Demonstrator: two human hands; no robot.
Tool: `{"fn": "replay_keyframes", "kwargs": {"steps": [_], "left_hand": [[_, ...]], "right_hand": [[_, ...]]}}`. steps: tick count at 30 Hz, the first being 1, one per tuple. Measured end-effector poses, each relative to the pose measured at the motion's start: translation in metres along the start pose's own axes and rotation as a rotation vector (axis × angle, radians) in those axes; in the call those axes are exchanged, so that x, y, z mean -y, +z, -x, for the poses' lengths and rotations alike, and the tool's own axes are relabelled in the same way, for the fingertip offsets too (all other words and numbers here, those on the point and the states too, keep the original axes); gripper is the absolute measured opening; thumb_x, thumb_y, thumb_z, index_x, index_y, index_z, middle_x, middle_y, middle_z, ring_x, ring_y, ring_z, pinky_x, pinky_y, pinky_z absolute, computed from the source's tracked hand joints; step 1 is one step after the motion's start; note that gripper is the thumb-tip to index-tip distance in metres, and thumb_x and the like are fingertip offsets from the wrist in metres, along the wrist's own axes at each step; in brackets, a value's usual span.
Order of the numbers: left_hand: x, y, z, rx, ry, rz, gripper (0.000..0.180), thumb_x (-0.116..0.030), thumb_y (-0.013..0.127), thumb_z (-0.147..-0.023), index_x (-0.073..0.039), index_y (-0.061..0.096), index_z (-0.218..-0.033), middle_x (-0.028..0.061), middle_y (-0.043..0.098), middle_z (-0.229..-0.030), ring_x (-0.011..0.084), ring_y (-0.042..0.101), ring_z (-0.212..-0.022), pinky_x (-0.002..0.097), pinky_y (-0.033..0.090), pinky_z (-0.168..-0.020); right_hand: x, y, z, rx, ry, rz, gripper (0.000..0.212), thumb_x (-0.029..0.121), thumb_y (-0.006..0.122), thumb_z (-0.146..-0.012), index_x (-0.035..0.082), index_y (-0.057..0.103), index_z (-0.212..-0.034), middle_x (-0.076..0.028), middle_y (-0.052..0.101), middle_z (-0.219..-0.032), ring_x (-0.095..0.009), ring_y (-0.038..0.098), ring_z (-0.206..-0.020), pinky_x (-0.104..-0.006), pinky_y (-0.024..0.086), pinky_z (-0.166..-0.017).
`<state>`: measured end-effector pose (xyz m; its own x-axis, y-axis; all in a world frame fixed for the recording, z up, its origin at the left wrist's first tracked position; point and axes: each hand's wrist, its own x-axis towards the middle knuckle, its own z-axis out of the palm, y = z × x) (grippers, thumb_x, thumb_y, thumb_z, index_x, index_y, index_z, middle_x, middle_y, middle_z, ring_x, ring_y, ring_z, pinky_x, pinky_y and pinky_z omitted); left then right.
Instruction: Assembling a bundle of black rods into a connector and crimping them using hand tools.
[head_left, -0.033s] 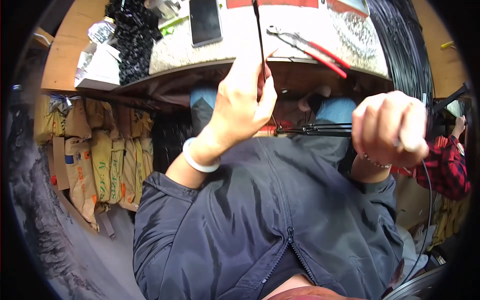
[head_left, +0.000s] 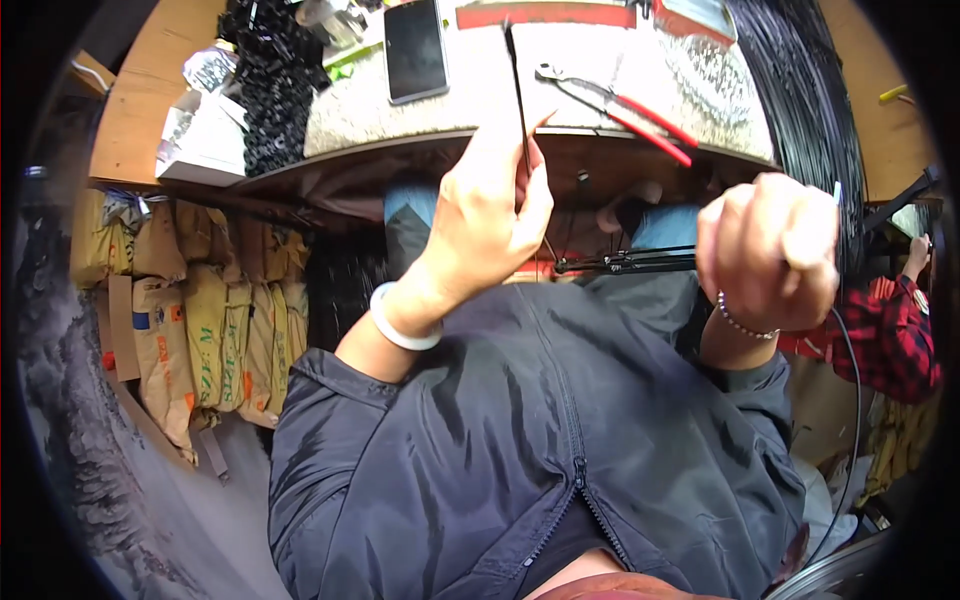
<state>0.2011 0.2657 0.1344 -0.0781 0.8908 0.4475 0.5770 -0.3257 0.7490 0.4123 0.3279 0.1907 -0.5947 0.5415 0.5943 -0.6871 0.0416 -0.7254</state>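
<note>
"Markings?"
"Green, red and blue printing on the tan and yellow sacks (head_left: 163,345), stood at far left."

"Containers?"
"One open white carton (head_left: 200,166) at the table's left, clear crinkled material inside; just beside it, a heap of glossy black pieces (head_left: 268,95)."

"Materials?"
"Pale, fleecy mat (head_left: 345,130), bearing a dark-screened phone (head_left: 416,55) and pliers (head_left: 650,128) with red handles."

"Hands?"
"Apart. Left hand (head_left: 488,205) closed around a thin black rod (head_left: 517,85), blunt-tipped, rising over the mat. Right hand (head_left: 770,250) clenched on black strands (head_left: 650,260); the palm is hidden."

"Position of work?"
"Strands run roughly level between the hands, before the dark jacket (head_left: 450,400). Whether rod and strands join, cannot tell."
</note>
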Motion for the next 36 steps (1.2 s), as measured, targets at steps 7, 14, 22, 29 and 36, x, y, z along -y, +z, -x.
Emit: {"fn": "replay_keyframes", "kwargs": {"steps": [7,14,22,29,36], "left_hand": [[-0.026,-0.018,-0.011,0.056,0.049,0.196,0.028,0.001,0.055,-0.088,0.002,0.056,-0.117,0.0079,0.064,-0.081,0.0107,0.061,-0.071,0.0219,0.049,-0.064],[-0.029,-0.013,-0.014,-0.021,0.149,0.164,0.023,0.003,0.065,-0.077,0.0,0.065,-0.101,0.0126,0.067,-0.08,0.0196,0.067,-0.066,0.0263,0.052,-0.059],[-0.036,-0.006,-0.017,-0.166,0.269,0.029,0.024,0.001,0.066,-0.077,-0.001,0.065,-0.101,0.0118,0.063,-0.07,0.022,0.06,-0.054,0.0285,0.047,-0.051],[-0.034,-0.006,-0.016,-0.185,0.27,-0.011,0.024,-0.001,0.067,-0.078,-0.002,0.065,-0.102,0.0129,0.063,-0.071,0.0239,0.062,-0.057,0.0298,0.048,-0.052],[-0.039,-0.007,-0.017,-0.211,0.257,0.058,0.026,-0.001,0.065,-0.08,-0.005,0.065,-0.105,0.0123,0.065,-0.074,0.0235,0.064,-0.06,0.0288,0.049,-0.053]], "right_hand": [[-0.012,0.011,-0.017,-0.272,-0.051,0.186,0.024,0.011,0.049,-0.093,-0.007,0.059,-0.105,-0.014,0.062,-0.073,-0.01,0.052,-0.052,-0.021,0.045,-0.05],[-0.022,0.019,-0.03,-0.355,0.012,0.252,0.006,0.0,0.056,-0.088,0.0,0.054,-0.094,-0.012,0.064,-0.073,-0.008,0.055,-0.054,-0.0293,0.052,-0.077],[-0.029,0.029,-0.033,-0.345,-0.035,0.345,0.014,0.005,0.053,-0.091,-0.004,0.059,-0.1,-0.012,0.062,-0.073,-0.011,0.053,-0.053,-0.0206,0.043,-0.049],[-0.029,0.036,-0.037,-0.405,-0.051,0.436,0.01,-0.001,0.061,-0.085,-0.004,0.061,-0.094,-0.008,0.065,-0.074,-0.005,0.057,-0.057,-0.0179,0.046,-0.053],[-0.035,0.037,-0.038,-0.407,-0.118,0.628,0.01,-0.003,0.066,-0.08,-0.004,0.065,-0.09,-0.007,0.066,-0.075,-0.005,0.06,-0.065,-0.0187,0.046,-0.056]]}}
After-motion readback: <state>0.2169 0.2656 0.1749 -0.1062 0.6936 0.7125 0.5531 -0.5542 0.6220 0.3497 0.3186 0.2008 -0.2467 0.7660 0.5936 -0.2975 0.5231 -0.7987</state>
